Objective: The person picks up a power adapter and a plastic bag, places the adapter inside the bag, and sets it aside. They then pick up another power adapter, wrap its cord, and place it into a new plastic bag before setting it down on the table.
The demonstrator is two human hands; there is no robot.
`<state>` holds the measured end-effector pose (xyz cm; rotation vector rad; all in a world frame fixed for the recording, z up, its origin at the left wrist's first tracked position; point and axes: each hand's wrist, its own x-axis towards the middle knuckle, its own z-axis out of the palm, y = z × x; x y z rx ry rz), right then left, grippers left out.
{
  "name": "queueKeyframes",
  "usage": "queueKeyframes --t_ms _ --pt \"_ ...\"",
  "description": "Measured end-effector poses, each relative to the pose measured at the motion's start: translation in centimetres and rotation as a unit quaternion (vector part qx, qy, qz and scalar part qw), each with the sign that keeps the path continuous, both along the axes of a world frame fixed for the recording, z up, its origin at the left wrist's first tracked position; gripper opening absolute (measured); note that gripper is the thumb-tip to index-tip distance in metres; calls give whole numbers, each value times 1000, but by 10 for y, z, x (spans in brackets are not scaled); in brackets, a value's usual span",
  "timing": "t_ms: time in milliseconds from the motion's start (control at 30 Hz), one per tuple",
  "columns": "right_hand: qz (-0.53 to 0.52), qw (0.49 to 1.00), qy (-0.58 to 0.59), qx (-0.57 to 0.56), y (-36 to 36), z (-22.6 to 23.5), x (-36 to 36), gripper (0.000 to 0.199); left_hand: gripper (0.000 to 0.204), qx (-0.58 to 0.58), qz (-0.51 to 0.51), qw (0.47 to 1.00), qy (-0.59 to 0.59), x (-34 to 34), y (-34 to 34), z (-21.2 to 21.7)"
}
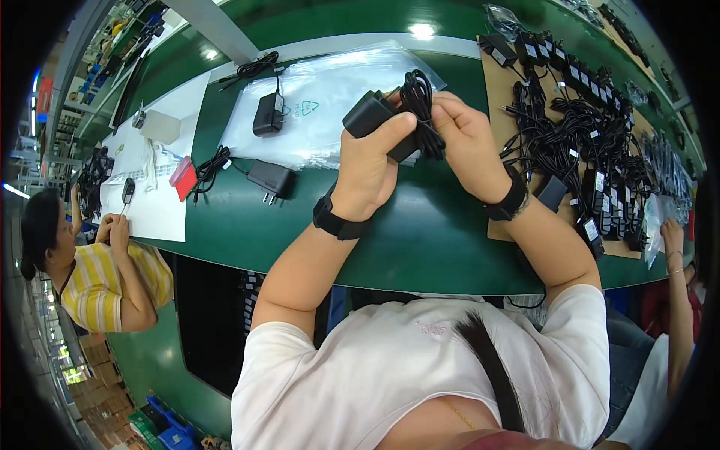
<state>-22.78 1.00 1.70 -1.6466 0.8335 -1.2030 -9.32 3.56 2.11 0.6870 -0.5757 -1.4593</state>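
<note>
A black power adapter (367, 114) is gripped in my left hand (366, 165), its thumb pressed over the front. My right hand (471, 142) is closed at the side of the adapter's coiled black cable (418, 97), fingertips against the bundle; a tie goes round its middle. Both hands are raised over the near edge of a stack of clear plastic bags (330, 79). On that stack lies another black adapter (268, 114) with a bundled cable. A further adapter (271, 178), prongs showing, rests on the green table left of my left hand.
Many black adapters and tangled cables (555, 124) cover a cardboard sheet (501, 214) at right. Bagged items (664, 169) lie beyond. A white sheet at left carries a box (159, 126) and a red piece (186, 180). Co-workers sit at left and far right.
</note>
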Motion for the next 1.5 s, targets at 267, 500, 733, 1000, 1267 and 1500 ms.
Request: queueKeyframes --t_ms 267,500,733,1000,1267,1500 --pt "17 986 -109 125 3 2 2 27 27 -4 41 997 -57 -9 6 2" --pt "-81 962 172 -198 9 7 0 45 14 -21 53 988 -146 -6 4 -2" --pt "73 991 -80 78 -1 6 -7 34 25 -28 -36 996 -79 3 3 2" --pt "9 947 210 -245 -7 12 -9 32 35 -46 10 998 -51 -1 6 5" --pt "-6 921 249 -299 -1 11 -1 45 33 -103 91 966 -220 14 6 7" --pt "200 844 -149 474 -8 10 -9 38 35 -319 182 853 -371 30 7 13"
